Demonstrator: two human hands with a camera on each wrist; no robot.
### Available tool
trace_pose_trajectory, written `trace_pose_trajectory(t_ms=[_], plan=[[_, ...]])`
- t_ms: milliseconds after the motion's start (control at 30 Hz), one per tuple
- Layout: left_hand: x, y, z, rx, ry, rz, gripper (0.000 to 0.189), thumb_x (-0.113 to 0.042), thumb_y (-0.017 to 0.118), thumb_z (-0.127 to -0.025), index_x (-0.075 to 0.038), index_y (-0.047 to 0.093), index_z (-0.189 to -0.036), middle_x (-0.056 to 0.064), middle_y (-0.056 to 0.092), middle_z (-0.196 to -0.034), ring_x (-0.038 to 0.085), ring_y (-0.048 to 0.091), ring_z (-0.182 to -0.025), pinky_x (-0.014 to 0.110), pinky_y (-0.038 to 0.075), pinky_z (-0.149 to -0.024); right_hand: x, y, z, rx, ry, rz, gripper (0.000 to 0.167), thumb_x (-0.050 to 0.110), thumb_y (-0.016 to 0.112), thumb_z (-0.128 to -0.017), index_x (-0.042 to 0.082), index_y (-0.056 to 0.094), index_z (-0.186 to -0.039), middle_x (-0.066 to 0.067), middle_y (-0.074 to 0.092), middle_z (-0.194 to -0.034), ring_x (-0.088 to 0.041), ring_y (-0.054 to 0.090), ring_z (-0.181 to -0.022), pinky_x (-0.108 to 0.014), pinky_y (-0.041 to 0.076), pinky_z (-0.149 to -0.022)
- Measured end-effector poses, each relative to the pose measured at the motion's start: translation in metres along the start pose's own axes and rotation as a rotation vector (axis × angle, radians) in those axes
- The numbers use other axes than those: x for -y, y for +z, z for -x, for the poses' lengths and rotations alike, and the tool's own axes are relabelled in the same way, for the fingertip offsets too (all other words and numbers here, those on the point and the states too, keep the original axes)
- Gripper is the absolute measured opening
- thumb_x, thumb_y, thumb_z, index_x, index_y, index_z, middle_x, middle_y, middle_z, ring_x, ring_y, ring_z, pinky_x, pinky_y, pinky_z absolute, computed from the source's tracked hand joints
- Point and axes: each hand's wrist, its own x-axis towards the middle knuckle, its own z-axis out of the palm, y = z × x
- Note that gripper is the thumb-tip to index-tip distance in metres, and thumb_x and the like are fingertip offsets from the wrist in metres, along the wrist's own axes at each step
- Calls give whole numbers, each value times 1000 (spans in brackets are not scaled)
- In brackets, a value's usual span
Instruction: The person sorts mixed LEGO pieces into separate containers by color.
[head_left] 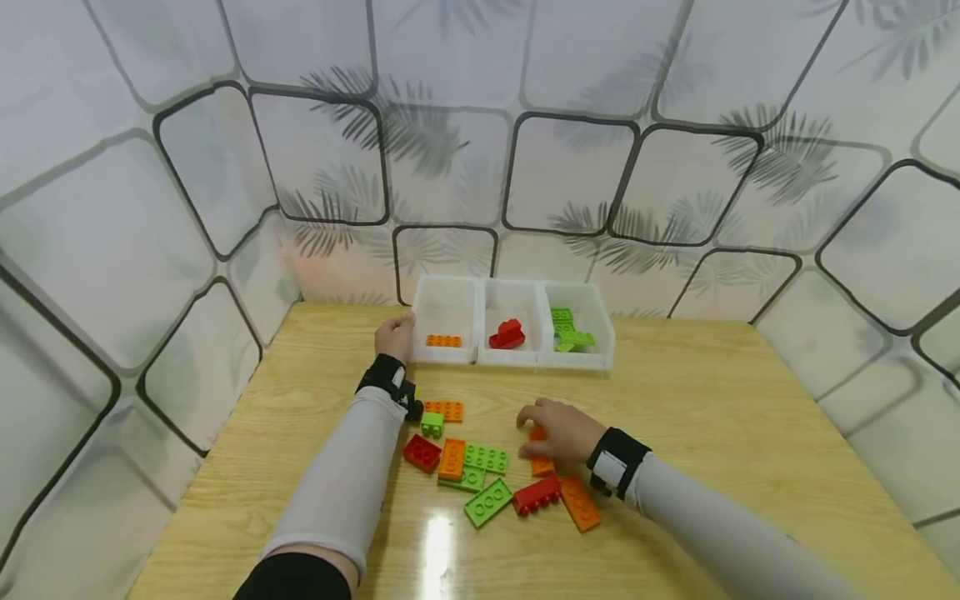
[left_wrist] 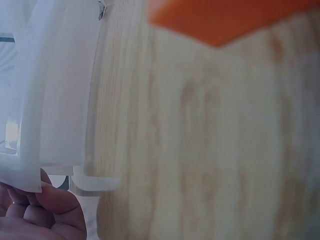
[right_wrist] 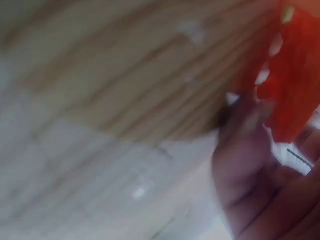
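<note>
At the tray's left end, my left hand [head_left: 394, 338] grips the rim of a white three-compartment tray [head_left: 544, 358]; the left wrist view shows curled fingers [left_wrist: 55, 200] at that rim. My right hand [head_left: 567, 431] is over the table with thumb and fingers about an orange toy brick [head_left: 542, 465]. In the blurred right wrist view the orange brick [right_wrist: 295, 85] sits between thumb and fingers. The hand partly covers it in the head view. Just below lie a red brick [head_left: 537, 496] and another orange brick [head_left: 580, 503].
The tray holds an orange brick [head_left: 443, 341] at left, red bricks [head_left: 507, 335] in the middle and green bricks [head_left: 573, 340] at right. Between the arms lie a green brick [head_left: 488, 502], a red brick [head_left: 422, 452], an orange brick [head_left: 452, 459] and others. A patterned curtain [head_left: 450, 167] stands behind.
</note>
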Motion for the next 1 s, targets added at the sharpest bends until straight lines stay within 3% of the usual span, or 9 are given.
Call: trace_pose_trajectory(t_ms=[200,300,533,667,800,867,1000], plan=[[0,-2,-3,-9,8,13,47,-40,49,-102,-1,62,-124,20,60,-125,33,55,-108,45,43,-97,2,-7,-10,28,-48,-122,43,17,81,-81,13,65,-120,-1,67,-98,-15,58,-85,-35,51,-79],[1,-2,-4,-9,5,21,46,-40,49,-102,-1,63,-124,19,61,-126,33,55,-109,45,43,-98,3,-10,-16,1,-79,-104,38,15,78,-83,13,68,-120,-2,71,-100,-13,60,-85,-33,52,-80],[1,-3,0,13,9,44,44,-37,51,-101,-1,63,-122,20,60,-126,34,55,-108,45,43,-98,5,-14,-38,-103,-309,5,16,10,68,-92,10,73,-108,-1,70,-98,-11,59,-83,-29,51,-78],[1,-6,0,12,8,32,43,-37,51,-101,-1,63,-121,20,61,-125,33,55,-108,44,43,-98,21,-16,-60,-132,-311,65,7,18,65,-96,14,62,-101,3,58,-90,-10,53,-78,-25,48,-72],[4,-5,-5,-2,6,12,45,-40,50,-100,-3,63,-122,19,61,-125,32,56,-107,44,44,-97,44,-23,-88,-153,-322,143,17,33,58,-100,16,54,-98,5,53,-76,-9,49,-65,-23,42,-60],[5,-4,-6,-3,3,11,45,-41,50,-100,-3,64,-123,19,61,-124,32,57,-106,43,44,-97,51,-26,-105,-182,-349,214,22,37,52,-102,17,53,-93,6,49,-68,-9,47,-59,-23,38,-54],[6,-2,-4,-2,15,6,45,-40,51,-99,-3,65,-121,20,62,-122,32,58,-104,42,46,-92,57,-28,-141,-302,-386,412,23,31,47,-101,17,56,-85,4,48,-64,-13,50,-56,-25,38,-50]])
